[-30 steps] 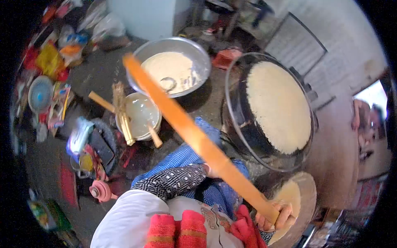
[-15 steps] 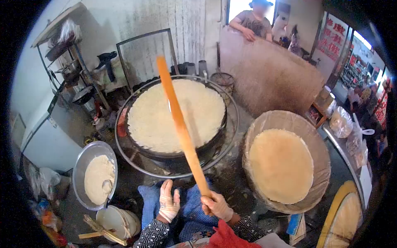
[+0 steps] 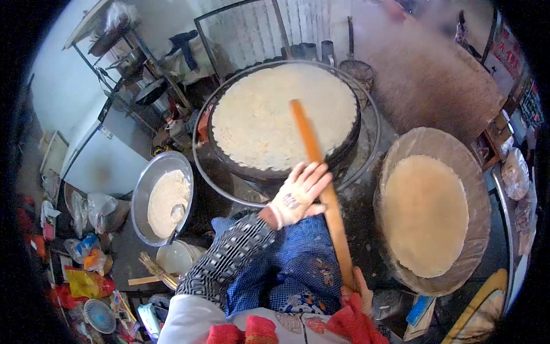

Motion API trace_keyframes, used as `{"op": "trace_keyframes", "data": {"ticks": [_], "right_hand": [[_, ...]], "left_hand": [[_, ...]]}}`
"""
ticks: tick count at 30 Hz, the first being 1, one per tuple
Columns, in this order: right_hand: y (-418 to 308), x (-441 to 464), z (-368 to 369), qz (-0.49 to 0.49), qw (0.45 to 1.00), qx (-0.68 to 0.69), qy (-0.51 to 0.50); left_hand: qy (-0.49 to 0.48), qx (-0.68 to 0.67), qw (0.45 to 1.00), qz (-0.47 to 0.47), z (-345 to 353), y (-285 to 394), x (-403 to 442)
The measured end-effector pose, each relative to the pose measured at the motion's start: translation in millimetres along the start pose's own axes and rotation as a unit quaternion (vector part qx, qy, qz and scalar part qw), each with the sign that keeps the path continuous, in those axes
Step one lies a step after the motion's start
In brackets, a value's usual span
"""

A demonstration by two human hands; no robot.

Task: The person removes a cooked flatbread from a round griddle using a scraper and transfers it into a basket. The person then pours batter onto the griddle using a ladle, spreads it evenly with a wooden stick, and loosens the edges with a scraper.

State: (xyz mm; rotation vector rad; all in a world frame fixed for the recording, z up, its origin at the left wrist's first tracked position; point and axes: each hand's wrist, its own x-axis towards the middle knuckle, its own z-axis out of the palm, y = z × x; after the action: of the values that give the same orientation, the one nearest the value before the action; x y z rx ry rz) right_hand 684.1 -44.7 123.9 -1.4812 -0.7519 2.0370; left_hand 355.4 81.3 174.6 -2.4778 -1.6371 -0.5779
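A long flat wooden stick point(image 3: 338, 229) slants up from my lap, its far tip above the near right part of a pale round sheet of batter point(image 3: 275, 114) on a large round griddle point(image 3: 252, 172). My right hand point(image 3: 359, 289) is closed around the stick's lower end, partly behind a red cloth. My left hand point(image 3: 298, 195), in a pale glove, lies with fingers spread against the stick's middle. To the right, a plastic-lined basket point(image 3: 478, 212) holds a round flat tan sheet point(image 3: 427, 215).
A metal bowl point(image 3: 139, 200) of batter with a ladle point(image 3: 177, 212) stands left, above a white bucket point(image 3: 177, 258) with sticks across it. A metal ring point(image 3: 375, 143) surrounds the griddle. A large brown board point(image 3: 424, 74) leans behind. Bags and a blue basket point(image 3: 99, 316) lie lower left.
The view has shifted, so the griddle and basket now appear farther right. My left hand has risen from my lap to the stick, and the stick's tip has swung lower over the griddle.
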Motion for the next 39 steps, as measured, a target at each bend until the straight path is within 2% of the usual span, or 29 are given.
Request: {"op": "trace_keyframes", "data": {"ticks": [1,3,4,6,7,9,12,13,15,17,19,21,23,25,26,28,29,30,32,33,34,35,36,38,39], "right_hand": [[-0.8,0.6,-1.3,0.062,0.994,0.092,0.009],[14.7,16.2,-2.1,0.028,0.994,0.105,0.015],[43.5,43.0,-2.5,-0.066,0.997,0.025,0.01],[54.3,60.3,-1.4,-0.152,0.987,-0.054,-0.02],[41.5,62.6,3.1,-0.144,0.987,-0.051,-0.045],[-7.2,46.2,26.7,0.019,0.997,-0.006,-0.077],[-0.5,67.0,37.6,0.009,0.992,-0.033,-0.122],[-5.8,69.6,46.1,0.034,0.99,-0.062,-0.124],[32.0,103.4,49.4,-0.082,0.976,-0.112,-0.166],[2.8,93.5,73.1,0.055,0.972,-0.087,-0.211],[3.2,104.0,105.5,0.023,0.96,-0.03,-0.278],[-0.7,110.0,124.9,-0.063,0.934,-0.136,-0.324],[23.4,131.2,122.7,-0.186,0.867,-0.277,-0.369],[-15.5,100.1,125.6,-0.114,0.856,-0.372,-0.341],[-1.8,99.5,112.0,-0.186,0.837,-0.406,-0.317],[13.7,89.3,75.5,-0.227,0.87,-0.356,-0.255],[27.6,97.5,58.8,-0.077,0.956,-0.249,-0.136],[42.7,110.6,44.3,0.081,0.988,-0.129,-0.01],[55.7,108.4,25.9,0.053,0.993,-0.045,0.099],[59.4,94.5,20.1,-0.128,0.986,-0.082,0.068],[58.9,75.9,18.1,-0.302,0.946,-0.114,0.028],[22.5,47.1,41.6,-0.143,0.986,-0.07,0.058],[5.5,48.7,60.9,-0.121,0.991,-0.042,0.05],[-16.7,56.5,91.8,-0.085,0.995,0.021,0.045],[-20.0,70.1,98.7,-0.062,0.995,0.078,0.007]], "left_hand": [[0.001,-0.004,1.0,0.014,6.1,-3.4,18.1],[-0.007,0.013,0.999,0.036,25.7,-15.3,48.4],[-0.038,0.023,0.998,0.041,54.5,-30.4,50.8],[-0.144,0.032,0.989,-0.009,89.8,-54.8,43.7],[-0.142,0.041,0.989,-0.022,84.5,-59.4,42.2],[-0.128,0.033,0.99,-0.054,80.6,-74.1,27.1],[-0.105,0.058,0.99,-0.08,69.4,-98.2,-10.0],[-0.102,0.063,0.988,-0.093,65.6,-105.9,-24.1],[-0.102,0.068,0.984,-0.129,53.1,-120.6,-50.8],[-0.124,0.083,0.973,-0.178,28.1,-128.3,-71.5],[-0.112,0.078,0.969,-0.207,17.0,-151.4,-114.7],[-0.11,0.104,0.961,-0.231,-11.0,-151.8,-145.1],[-0.125,0.12,0.944,-0.281,-27.7,-142.0,-172.6],[-0.135,0.171,0.938,-0.269,-14.8,-146.2,-209.9],[-0.112,0.163,0.944,-0.263,-17.2,-137.2,-200.0],[-0.066,0.16,0.962,-0.21,-18.9,-115.7,-148.2],[-0.078,0.127,0.97,-0.191,-29.4,-94.8,-106.9],[-0.093,0.093,0.976,-0.175,-38.7,-78.4,-58.6],[-0.079,-0.001,0.995,-0.06,-32.7,-66.9,17.4],[-0.059,0.015,0.998,-0.015,-8.4,-65.5,44.1],[-0.028,-0.012,0.999,0.038,11.6,-66.8,73.2],[-0.047,-0.012,0.997,0.064,33.1,-68.9,97.4],[-0.064,-0.013,0.994,0.093,55.5,-73.5,113.0],[-0.215,0.041,0.975,0.044,93.8,-89.3,123.5],[-0.213,0.047,0.975,0.041,97.9,-105.7,123.9]]}}
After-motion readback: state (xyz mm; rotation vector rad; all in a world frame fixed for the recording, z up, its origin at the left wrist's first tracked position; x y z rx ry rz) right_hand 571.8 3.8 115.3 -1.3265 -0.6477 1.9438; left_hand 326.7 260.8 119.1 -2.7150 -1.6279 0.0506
